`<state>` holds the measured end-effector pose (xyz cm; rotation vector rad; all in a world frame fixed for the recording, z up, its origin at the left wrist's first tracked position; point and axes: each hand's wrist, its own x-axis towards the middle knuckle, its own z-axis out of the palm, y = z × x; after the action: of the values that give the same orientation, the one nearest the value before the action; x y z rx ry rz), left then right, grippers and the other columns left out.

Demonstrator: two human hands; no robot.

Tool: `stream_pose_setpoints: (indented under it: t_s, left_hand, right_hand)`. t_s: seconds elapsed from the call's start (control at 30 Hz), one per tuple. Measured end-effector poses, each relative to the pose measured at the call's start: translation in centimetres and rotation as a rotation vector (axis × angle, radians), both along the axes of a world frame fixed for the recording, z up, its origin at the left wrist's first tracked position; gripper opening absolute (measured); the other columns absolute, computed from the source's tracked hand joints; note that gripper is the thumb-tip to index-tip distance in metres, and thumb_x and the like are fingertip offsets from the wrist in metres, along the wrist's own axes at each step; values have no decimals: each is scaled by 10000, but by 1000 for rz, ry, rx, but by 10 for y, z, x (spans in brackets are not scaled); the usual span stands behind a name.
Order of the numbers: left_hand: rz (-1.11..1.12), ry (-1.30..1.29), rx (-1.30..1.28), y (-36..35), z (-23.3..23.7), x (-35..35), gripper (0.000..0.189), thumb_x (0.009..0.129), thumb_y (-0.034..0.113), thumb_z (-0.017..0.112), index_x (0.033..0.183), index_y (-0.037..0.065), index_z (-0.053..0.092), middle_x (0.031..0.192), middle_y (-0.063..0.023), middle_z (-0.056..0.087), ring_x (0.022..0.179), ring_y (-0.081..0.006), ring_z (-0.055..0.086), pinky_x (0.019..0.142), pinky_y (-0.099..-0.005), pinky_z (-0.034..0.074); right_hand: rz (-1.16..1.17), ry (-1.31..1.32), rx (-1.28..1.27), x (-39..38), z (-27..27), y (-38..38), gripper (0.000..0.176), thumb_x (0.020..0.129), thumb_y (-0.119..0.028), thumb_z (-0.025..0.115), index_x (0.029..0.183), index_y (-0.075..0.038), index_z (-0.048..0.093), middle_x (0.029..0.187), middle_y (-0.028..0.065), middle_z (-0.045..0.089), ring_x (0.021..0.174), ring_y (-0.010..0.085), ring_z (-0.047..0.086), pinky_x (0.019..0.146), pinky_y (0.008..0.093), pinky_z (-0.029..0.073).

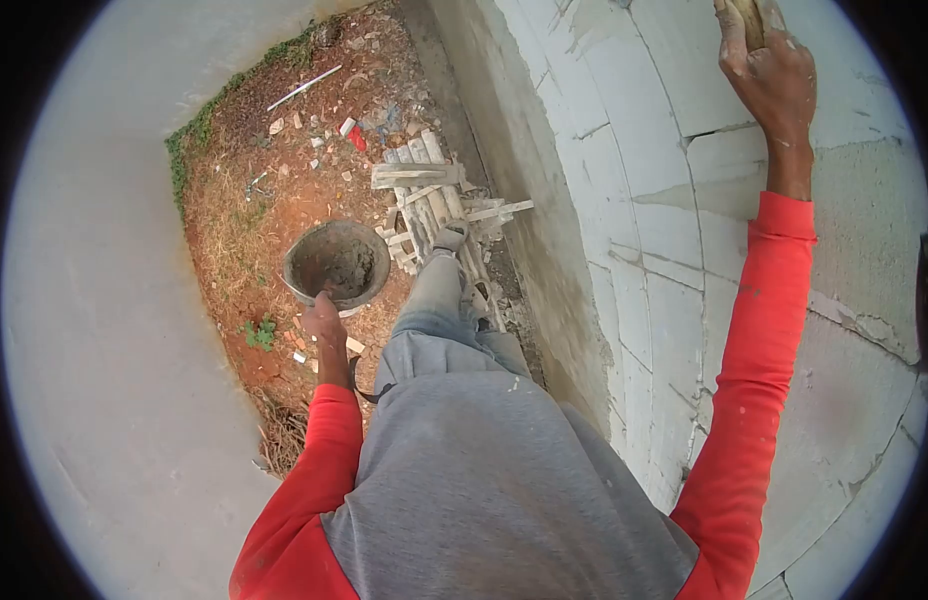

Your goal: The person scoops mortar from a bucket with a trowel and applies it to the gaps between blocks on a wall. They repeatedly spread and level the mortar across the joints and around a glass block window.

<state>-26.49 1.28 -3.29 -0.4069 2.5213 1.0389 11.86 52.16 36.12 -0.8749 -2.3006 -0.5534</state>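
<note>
We see one round, dark bucket, mortar-like muck inside, hanging over the dirt; our left hand grips its near rim. Our right hand clasps one wooden-looking handle against the single block wall.

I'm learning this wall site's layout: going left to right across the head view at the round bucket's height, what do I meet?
Smooth pale-grey wall → reddish soil → round dark-grey bucket → grey trouser leg → rough grey-brown wall strip → pale block wall.
</note>
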Motion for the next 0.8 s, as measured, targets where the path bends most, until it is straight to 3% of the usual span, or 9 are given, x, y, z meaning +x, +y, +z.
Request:
stream_pose_setpoints:
  t_s: [0.1,0.13,0.17,0.33,0.4,0.53,0.63,0.73,0.8]
  left_hand:
    - [-57,107,-76,-64,-55,-5,421,796,212,728,951,-179,715,938,-169,744,796,-273,647,771,-448,521]
    - [-25,71,199,-80,-57,6,422,800,190,703,1000,-182,707,966,-165,742,809,-268,667,766,-427,533]
    - [-51,-85,84,-91,-50,10,507,805,203,665,1193,-116,735,1135,-255,779,1000,-358,752,902,-453,553]
    - [-359,-115,-589,-161,-137,10,497,983,379,550,1133,-39,775,1149,-237,785,1135,-341,748,974,-422,564]
    - [-951,-64,-968,-161,-118,15,475,1018,348,486,1024,-34,769,1093,-250,780,1132,-336,751,962,-402,578]
    - [-428,-165,-680,-185,-117,21,457,981,400,620,1078,-21,771,1115,-215,790,1103,-355,757,867,-408,581]
    - [-552,-83,-689,-201,-128,25,557,1004,422,490,1027,-55,776,1020,-275,779,992,-402,773,855,-469,605]
    - [-411,-159,-711,-185,-139,17,551,974,400,543,1051,-98,767,1021,-301,775,978,-421,772,831,-493,604]
    - [-219,-133,-558,-172,-142,17,545,955,376,577,1047,-130,758,1031,-307,775,984,-420,772,825,-502,602]
  right_hand:
    - [-134,-4,-59,17,-12,15,448,1015,-359,716,1284,-1,707,917,221,780,729,407,756,695,448,611]
    - [-113,67,-56,9,-8,8,442,1016,-350,702,1311,-21,690,934,239,769,735,442,741,694,469,604]
    - [-109,62,-79,9,-4,5,437,1014,-308,701,1337,-15,674,989,240,774,743,425,754,693,459,608]
    - [-102,118,-168,0,4,4,409,1004,-245,688,1309,23,632,935,241,744,717,417,727,662,477,579]
    - [-135,180,-239,-15,14,2,381,1010,-243,669,1269,35,631,926,255,733,731,453,709,678,504,554]
    - [-258,305,-542,-61,48,30,331,1006,-232,640,1184,46,665,940,293,728,844,495,709,756,519,544]
    - [-285,308,-495,-112,88,74,311,984,-241,627,1083,44,706,949,312,730,943,504,707,838,539,535]
    - [-305,293,-385,-160,129,146,310,932,-255,635,946,36,741,955,303,747,989,488,717,907,535,547]
    - [-235,338,-274,-191,162,196,328,932,-263,615,841,33,723,692,173,685,597,292,675,625,431,551]
